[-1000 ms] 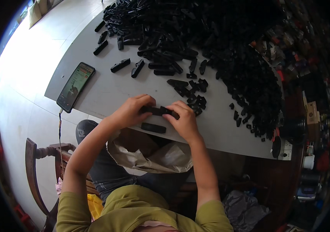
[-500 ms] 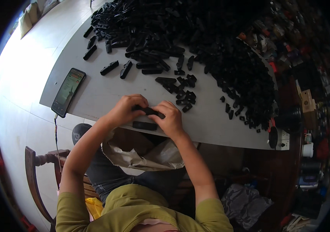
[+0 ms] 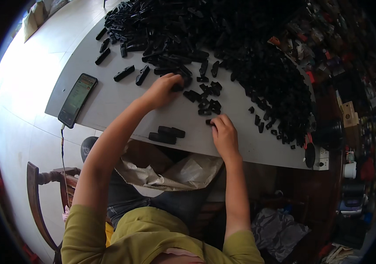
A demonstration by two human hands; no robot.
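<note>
My left hand [image 3: 163, 91] is closed on a long black plastic part [image 3: 177, 87] at the near side of the big pile. With the fingers of my right hand [image 3: 225, 135], I pinch a small black plastic piece [image 3: 209, 122] just in front of a loose cluster of small black pieces [image 3: 204, 104]. Side by side near the table's front edge lie two long black parts [image 3: 171, 131], apart from both hands. Farther back, a large heap of long black parts [image 3: 152, 31] covers the table, and a heap of smaller black pieces [image 3: 280, 92] spreads to the right.
A phone [image 3: 78, 100] on a cable rests at the table's left side. Below the front edge, an open paper sack [image 3: 152, 176] sits at my lap. A wooden chair [image 3: 42, 198] stands at the left. Crowded shelves [image 3: 364, 132] line the right.
The long black part both hands held now lies beside the other at the front edge. My left hand has reached forward to another long part; my right hand moved right to a small piece.
</note>
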